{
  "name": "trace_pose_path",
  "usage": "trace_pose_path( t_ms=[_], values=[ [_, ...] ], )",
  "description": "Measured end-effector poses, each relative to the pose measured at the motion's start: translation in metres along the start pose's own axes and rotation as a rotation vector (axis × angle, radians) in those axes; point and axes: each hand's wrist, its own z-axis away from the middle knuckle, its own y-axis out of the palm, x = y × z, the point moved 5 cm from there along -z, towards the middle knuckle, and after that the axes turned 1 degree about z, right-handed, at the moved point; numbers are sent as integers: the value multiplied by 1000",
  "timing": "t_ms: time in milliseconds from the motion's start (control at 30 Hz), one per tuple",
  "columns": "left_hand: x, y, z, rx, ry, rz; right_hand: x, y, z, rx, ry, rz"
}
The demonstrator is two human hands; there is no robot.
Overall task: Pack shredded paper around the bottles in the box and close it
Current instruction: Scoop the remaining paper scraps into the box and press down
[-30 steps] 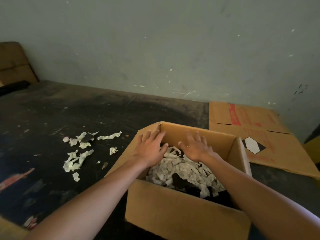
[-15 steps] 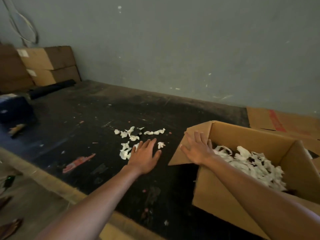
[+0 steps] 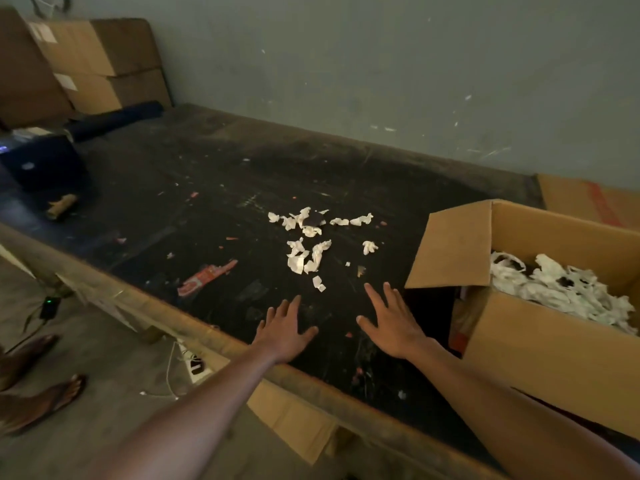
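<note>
- On the dark, scuffed table [image 3: 214, 188] both of the person's hands are stretched out flat, palms down, close to the near edge
- Left hand [image 3: 282, 329] has its fingers spread wide and holds nothing; whether it touches the tabletop or hangs just above it, I cannot tell
- Right hand [image 3: 393, 325] is likewise fully splayed and empty, just beside the lower left corner of the cardboard box [image 3: 540, 344] but apart from it
- That box sits at the right end of the table, top open, with one flap [image 3: 453, 247] standing out to the left
- Inside it lies a heap of white shredded paper [image 3: 561, 289] with dark patches showing through; the bottles themselves cannot be made out
- Beyond the hands, near the middle of the table, a loose scatter of paper scraps [image 3: 306, 249] lies well apart from the box, with a small dark piece [image 3: 313, 220] among the farthest ones
- A torn red-printed strip [image 3: 206, 278] lies to the left of the scraps
- At the far left end stands a black device [image 3: 41, 164], with a dark roll [image 3: 114, 121] behind it and a small brown tube [image 3: 61, 206] in front
- Stacked cartons [image 3: 100, 64] lean in the far left corner against the grey wall [image 3: 381, 64]
- Flattened cardboard [image 3: 588, 202] rests behind the box
- Down on the floor at left are two bare feet [image 3: 38, 393], a white power strip [image 3: 197, 367] with its cord
</note>
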Motion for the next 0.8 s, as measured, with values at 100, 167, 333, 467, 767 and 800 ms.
trace_pose_path(
  t_ms=[100, 167, 333, 467, 767, 800],
  values=[
    [10, 18, -15, 56, -20, 3, -10, 20, -20, 51, 93, -78],
    [16, 26, -31, 86, -25, -10, -17, 30, -38, 59, 162, -109],
    [23, 27, -89, 47, 14, -114, -29, 49, -97, 15, 283, -104],
    [22, 18, -147, -56, 43, -166, -30, 48, -151, -151, 361, -75],
    [5, -16, -260, -166, 156, -149, -16, 16, -271, -254, 372, -188],
    [5, -20, -268, -146, 200, -139, -10, 14, -281, -237, 309, -206]
  ],
)
